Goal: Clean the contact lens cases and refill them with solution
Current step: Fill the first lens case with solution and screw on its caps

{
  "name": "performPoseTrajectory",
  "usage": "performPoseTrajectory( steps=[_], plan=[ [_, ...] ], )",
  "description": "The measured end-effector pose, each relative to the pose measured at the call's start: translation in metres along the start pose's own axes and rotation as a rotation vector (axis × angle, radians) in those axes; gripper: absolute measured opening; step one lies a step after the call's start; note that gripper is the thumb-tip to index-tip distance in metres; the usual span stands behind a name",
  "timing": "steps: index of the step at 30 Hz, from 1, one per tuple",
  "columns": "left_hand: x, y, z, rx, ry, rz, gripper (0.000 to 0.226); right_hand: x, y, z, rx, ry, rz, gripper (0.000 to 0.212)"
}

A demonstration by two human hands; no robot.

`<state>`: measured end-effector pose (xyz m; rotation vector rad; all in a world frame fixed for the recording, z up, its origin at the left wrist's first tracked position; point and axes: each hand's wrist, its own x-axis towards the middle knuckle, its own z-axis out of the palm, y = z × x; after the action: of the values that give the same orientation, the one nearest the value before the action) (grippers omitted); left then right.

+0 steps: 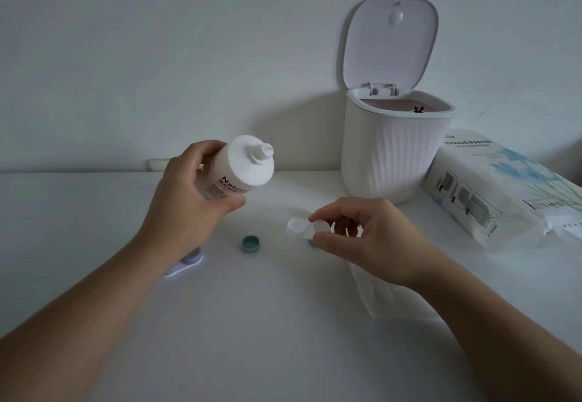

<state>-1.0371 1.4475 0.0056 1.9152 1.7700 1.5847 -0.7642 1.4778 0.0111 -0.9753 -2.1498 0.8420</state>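
Note:
My left hand (pixel 185 206) grips a white solution bottle (pixel 242 168), tilted with its uncapped nozzle pointing toward me and to the right. My right hand (pixel 362 238) pinches a white two-well contact lens case (pixel 302 227) just above the table, with both wells uncapped. A teal cap (pixel 251 243) lies on the table between my hands. A second teal cap (pixel 311 242) peeks out under my right fingers. A pale purple lens case (pixel 185 264) lies partly hidden under my left wrist.
A white ribbed bin (pixel 390 152) with its lid up stands at the back right. A tissue paper pack (pixel 504 193) lies to its right. A white tissue sheet (pixel 378 294) lies under my right forearm. The white table (pixel 252 323) meets the wall behind.

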Motion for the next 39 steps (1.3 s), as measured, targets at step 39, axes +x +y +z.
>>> performPoseTrajectory(
  steps=[39],
  plan=[
    [0.0037, -0.0017, 0.0085, 0.41, -0.038, 0.44, 0.067, -0.0012, -0.0051, -0.0002, 0.023, -0.005, 0.024, 0.01]
  ],
)
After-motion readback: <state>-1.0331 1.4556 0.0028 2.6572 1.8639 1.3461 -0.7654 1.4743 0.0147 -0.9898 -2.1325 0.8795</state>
